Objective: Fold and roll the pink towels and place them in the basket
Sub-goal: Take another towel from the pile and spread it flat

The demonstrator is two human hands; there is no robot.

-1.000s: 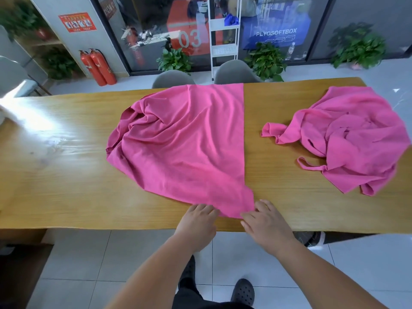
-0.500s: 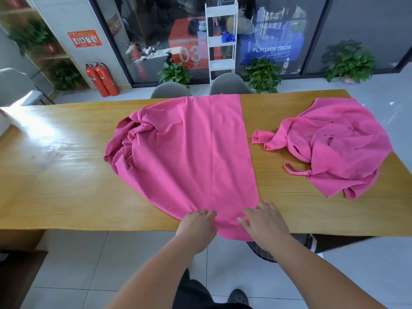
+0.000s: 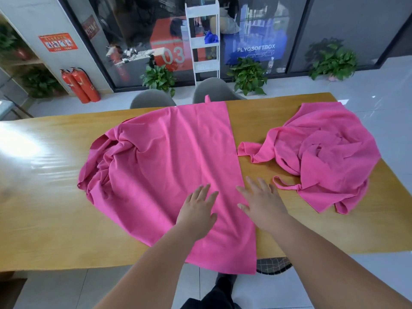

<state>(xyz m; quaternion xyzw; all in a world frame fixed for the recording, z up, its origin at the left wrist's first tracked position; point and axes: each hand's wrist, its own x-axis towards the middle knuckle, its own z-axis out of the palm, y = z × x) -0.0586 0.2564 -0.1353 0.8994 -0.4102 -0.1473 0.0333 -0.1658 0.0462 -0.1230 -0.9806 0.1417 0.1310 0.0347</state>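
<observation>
Our left hand and right hand lie flat, fingers spread, on the towel draped over the table edge — we'd smooth toward its bunched left side before folding

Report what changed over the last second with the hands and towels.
The spread towel was pulled toward the person; its near end now hangs off the table. Both hands left that end and moved forward: left hand flat on the towel, right hand flat at its right edge. The crumpled towel stayed put at right.
</observation>
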